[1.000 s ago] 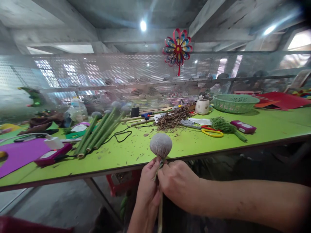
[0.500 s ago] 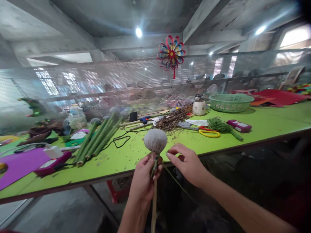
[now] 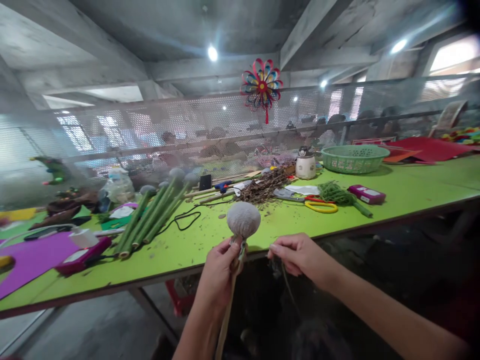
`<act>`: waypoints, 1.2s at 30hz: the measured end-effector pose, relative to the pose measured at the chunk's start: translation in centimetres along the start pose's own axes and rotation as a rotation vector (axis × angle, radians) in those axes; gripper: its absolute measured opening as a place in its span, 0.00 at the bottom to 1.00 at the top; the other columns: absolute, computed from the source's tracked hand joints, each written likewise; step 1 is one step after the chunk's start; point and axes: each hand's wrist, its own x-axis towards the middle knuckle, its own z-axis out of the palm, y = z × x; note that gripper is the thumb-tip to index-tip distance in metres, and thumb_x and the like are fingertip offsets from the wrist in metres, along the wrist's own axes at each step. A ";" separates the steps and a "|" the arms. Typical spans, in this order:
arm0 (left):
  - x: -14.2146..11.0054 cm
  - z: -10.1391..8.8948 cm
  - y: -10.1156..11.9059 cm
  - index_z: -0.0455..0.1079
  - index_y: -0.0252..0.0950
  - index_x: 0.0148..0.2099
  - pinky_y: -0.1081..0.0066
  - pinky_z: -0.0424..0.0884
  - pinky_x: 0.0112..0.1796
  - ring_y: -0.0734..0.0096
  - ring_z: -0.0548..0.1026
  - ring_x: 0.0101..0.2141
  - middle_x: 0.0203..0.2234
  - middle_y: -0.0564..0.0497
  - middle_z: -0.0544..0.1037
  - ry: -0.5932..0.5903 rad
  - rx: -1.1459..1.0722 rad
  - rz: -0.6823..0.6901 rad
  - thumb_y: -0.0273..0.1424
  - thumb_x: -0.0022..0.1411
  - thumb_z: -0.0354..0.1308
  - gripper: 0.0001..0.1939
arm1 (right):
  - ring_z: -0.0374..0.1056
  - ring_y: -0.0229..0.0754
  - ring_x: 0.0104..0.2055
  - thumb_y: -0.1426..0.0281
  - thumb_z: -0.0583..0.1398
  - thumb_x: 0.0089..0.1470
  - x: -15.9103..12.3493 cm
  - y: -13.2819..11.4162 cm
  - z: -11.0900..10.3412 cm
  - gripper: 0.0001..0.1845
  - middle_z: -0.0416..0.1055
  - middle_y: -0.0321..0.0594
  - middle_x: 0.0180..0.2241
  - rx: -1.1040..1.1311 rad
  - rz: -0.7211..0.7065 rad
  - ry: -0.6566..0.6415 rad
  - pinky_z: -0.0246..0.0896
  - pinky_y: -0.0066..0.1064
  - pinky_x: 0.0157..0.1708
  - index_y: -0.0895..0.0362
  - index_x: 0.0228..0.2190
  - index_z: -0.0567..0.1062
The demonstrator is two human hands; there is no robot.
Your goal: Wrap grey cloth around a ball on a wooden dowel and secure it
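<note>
A grey, cloth-like ball (image 3: 243,219) sits upright on a thin pale stick (image 3: 225,325), in front of the table's near edge. Just beneath the ball, my left hand (image 3: 220,267) is closed around the stick and the gathered neck, with a bit of green wrapping showing by the thumb. To the right and apart from it, my right hand (image 3: 300,255) pinches a thin dark green cord (image 3: 288,287) that hangs down from the fingers. Whether the cord still joins the neck of the ball cannot be made out.
Green-wrapped stems with grey balls (image 3: 157,220) lie left on the green table (image 3: 416,185). Yellow-and-red-handled scissors (image 3: 320,205), green cord bundle (image 3: 335,192), dried twigs (image 3: 266,185), a jar (image 3: 305,167) and a green basket (image 3: 354,159) stand behind. A purple box (image 3: 366,194) lies right.
My right hand has moved slightly right and down, its fingers closing into a pinch on the cord. The ball in my left hand has shifted slightly right, its stick now tilting.
</note>
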 end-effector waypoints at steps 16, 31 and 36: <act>0.1 2.6 -3.6 0.76 0.32 0.37 0.77 0.63 0.27 0.70 0.69 0.27 0.25 0.51 0.77 0.308 0.127 0.306 0.33 0.48 0.65 0.14 | 0.64 0.38 0.25 0.65 0.60 0.48 3.2 1.4 6.2 0.12 0.73 0.40 0.24 -0.014 -0.225 0.519 0.60 0.27 0.28 0.63 0.28 0.76; -2.2 2.4 -3.3 0.73 0.30 0.31 0.75 0.66 0.31 0.72 0.69 0.28 0.23 0.52 0.74 0.224 -0.083 0.263 0.37 0.54 0.59 0.12 | 0.60 0.34 0.22 0.69 0.58 0.50 2.4 2.8 8.1 0.10 0.68 0.35 0.19 -0.102 -0.390 0.495 0.55 0.24 0.24 0.61 0.23 0.73; -1.8 1.9 -3.9 0.74 0.29 0.38 0.72 0.67 0.37 0.68 0.72 0.34 0.27 0.50 0.77 0.219 -0.027 0.219 0.37 0.52 0.63 0.16 | 0.60 0.34 0.22 0.69 0.58 0.51 2.2 3.1 8.8 0.10 0.68 0.36 0.19 -0.131 -0.356 0.513 0.55 0.25 0.24 0.62 0.23 0.73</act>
